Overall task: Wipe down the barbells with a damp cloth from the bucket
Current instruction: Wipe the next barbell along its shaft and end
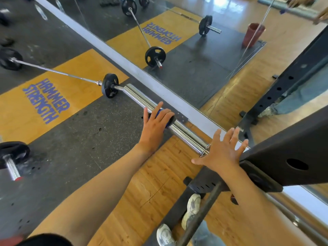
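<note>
Currently the left hand (156, 124) presses a blue damp cloth (162, 115), soft and pliant, around the polished chrome barbell sleeve (142, 99) lying on the floor beside the mirror. Right hand (222, 151) is splayed, holding nothing. Sleeve likely heavy, rigid, slick; wrap-grip suits it.

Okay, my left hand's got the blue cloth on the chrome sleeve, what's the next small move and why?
Probably slide the left hand and blue cloth along the chrome sleeve toward the plate: that stretch looks unwiped, and the right hand spreads open at the sleeve's end.
</note>
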### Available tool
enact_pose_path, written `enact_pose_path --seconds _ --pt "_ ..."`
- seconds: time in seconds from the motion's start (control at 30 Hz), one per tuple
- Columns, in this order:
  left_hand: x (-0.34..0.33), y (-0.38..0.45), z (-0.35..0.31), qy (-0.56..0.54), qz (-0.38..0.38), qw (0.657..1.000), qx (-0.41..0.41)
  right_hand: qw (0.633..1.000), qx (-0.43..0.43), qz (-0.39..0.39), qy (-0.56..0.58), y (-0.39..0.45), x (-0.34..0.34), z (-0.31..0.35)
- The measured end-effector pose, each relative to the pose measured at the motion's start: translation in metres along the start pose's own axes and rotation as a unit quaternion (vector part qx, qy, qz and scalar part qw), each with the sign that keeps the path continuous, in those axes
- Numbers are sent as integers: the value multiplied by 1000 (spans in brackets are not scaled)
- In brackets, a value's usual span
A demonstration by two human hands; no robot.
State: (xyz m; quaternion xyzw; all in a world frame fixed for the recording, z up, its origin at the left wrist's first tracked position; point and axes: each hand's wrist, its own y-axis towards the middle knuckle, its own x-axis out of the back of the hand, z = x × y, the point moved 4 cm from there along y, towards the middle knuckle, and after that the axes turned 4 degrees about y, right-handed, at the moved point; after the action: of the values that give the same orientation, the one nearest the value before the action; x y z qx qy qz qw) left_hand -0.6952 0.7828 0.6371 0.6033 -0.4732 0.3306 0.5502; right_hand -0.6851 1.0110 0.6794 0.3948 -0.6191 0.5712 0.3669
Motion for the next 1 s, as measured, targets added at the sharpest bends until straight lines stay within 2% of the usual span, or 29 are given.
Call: enact_pose_path --seconds 0.1,0.2,0.27,0.3,0.37,0.43,0.53,0.63,0.73,0.83,0.9,1.0 --pt "3 -4 -14 -14 15 1000 -1 1000 20 -15 -10 2 -4 7" --pt "5 -3 -14 10 40 996 -77 993 33 -114 18 -12 -15 13" --pt "9 11 21 2 28 999 -20 981 49 -179 53 -22 -19 13" --pt "13 20 44 6 19 1000 21 981 51 -177 58 -24 -18 15" --pt "19 39 86 23 21 997 70 992 40 -112 38 -20 -13 10" --pt "20 58 113 38 46 994 87 999 20 -49 -7 -11 -2 0" --pt "20 75 141 46 64 992 95 999 17 51 -12 2 2 -3" --pt "14 78 147 51 55 992 100 999 28 26 -14 -1 0 2" --pt "12 66 121 53 36 990 126 995 37 -88 20 -10 -12 9" --pt "11 43 61 36 25 996 72 976 57 -200 65 -14 -24 10" --pt "10 19 13 6 24 999 31 980 52 -187 49 -16 -23 12" --pt "1 -13 -57 -28 37 999 -29 997 31 -65 -30 -8 -14 5"
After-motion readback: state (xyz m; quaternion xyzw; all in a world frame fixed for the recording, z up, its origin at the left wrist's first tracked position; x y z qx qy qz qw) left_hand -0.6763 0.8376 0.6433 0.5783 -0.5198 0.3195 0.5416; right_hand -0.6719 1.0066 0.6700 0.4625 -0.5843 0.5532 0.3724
